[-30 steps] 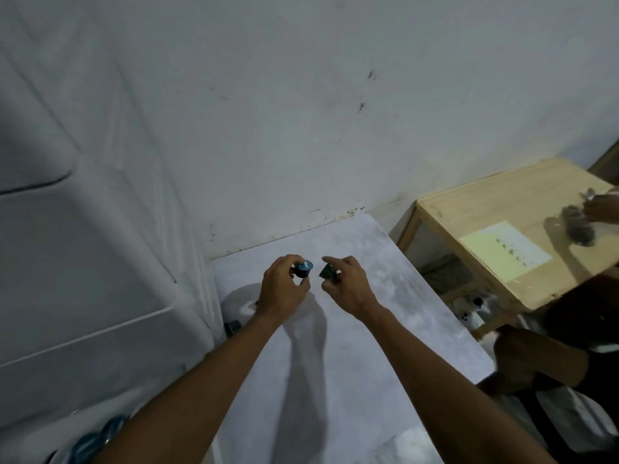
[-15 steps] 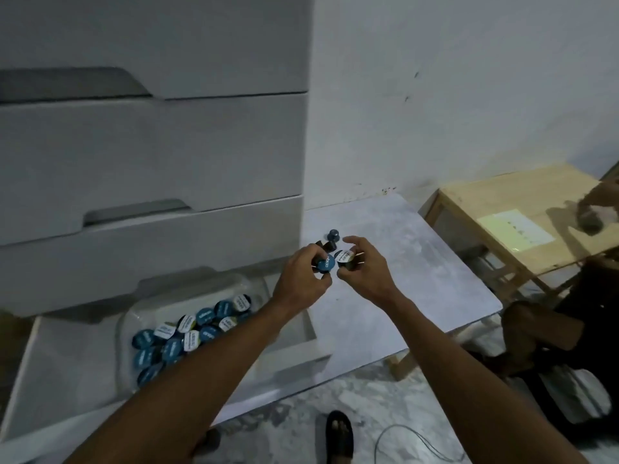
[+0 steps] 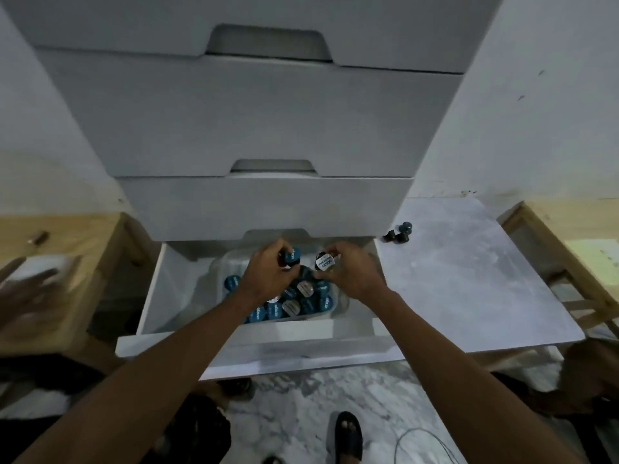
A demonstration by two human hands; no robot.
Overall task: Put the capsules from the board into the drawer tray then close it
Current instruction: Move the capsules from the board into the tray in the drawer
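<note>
Both hands hover over the open bottom drawer (image 3: 174, 296) of a tall white drawer cabinet (image 3: 261, 128). The left hand (image 3: 268, 274) pinches a dark round capsule with a blue foil lid (image 3: 290, 257) between its fingertips, the lid facing right. The right hand (image 3: 351, 272) pinches a dark round capsule with a white printed lid (image 3: 324, 261), the lid facing left toward the other capsule; the two held capsules are near each other but apart.

Below the hands, inside the drawer, sits a clear plastic tray (image 3: 340, 308) holding a heap of small round capsules with blue and silver lids (image 3: 294, 304), packed close together; the arms hide part of the heap. The drawer is pulled out toward the near side, its white front panel (image 3: 301, 354) nearest the camera.

To the right of the cabinet lies a pale grey marbled board (image 3: 469, 279), serving as a counter. At its far left corner, just beside the cabinet, a small cluster of dark capsules (image 3: 398, 233) remains. Light wooden tables stand at the far left (image 3: 67, 249) and far right (image 3: 569, 229) of the scene.
</note>
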